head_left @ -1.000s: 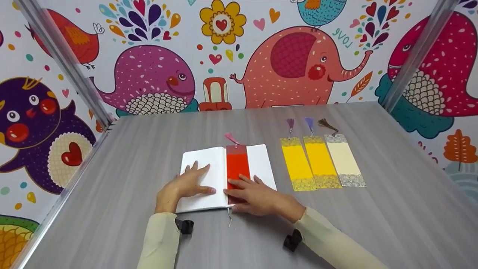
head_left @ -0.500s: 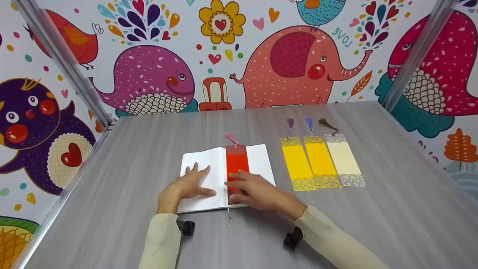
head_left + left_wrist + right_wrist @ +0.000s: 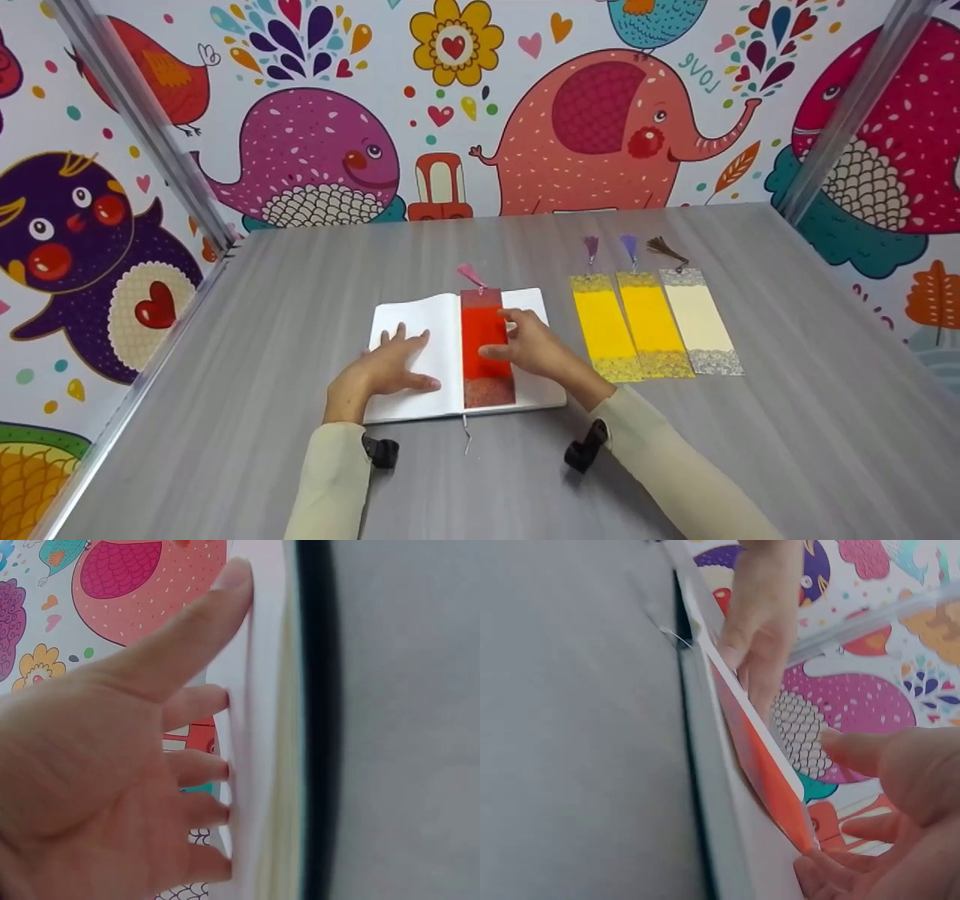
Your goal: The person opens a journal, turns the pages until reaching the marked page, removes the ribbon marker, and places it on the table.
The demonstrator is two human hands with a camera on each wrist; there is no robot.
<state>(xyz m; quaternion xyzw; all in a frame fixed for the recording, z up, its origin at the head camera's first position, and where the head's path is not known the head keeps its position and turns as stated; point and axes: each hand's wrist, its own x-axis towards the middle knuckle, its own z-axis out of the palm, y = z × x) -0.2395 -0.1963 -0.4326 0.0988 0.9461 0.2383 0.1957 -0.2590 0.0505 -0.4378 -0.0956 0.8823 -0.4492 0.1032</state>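
Note:
An open notebook (image 3: 418,321) with blank white pages lies on the table. My left hand (image 3: 381,369) rests on its left page with fingers spread; the left wrist view shows the thumb and fingertips touching the paper. Along the right page, beside the fold, lies a red bookmark (image 3: 482,337) with a pink tassel (image 3: 472,275) past the notebook's top edge. My right hand (image 3: 534,346) is at the bookmark's right side, its thumb reaching over the red surface. In the right wrist view, fingertips (image 3: 810,859) touch the bookmark's edge while the thumb stays apart from it.
Right of the notebook, two yellow bookmarks (image 3: 602,326) (image 3: 651,322) and a cream bookmark (image 3: 701,319) lie side by side with their tassels pointing away. A thin ribbon (image 3: 468,435) hangs from the notebook's near edge. Patterned walls (image 3: 337,45) enclose the table's back and sides.
My right hand has moved away from me and slightly right, off the bookmark's lower part, which is now uncovered. My left hand has stayed on the left page. The head view has shifted slightly.

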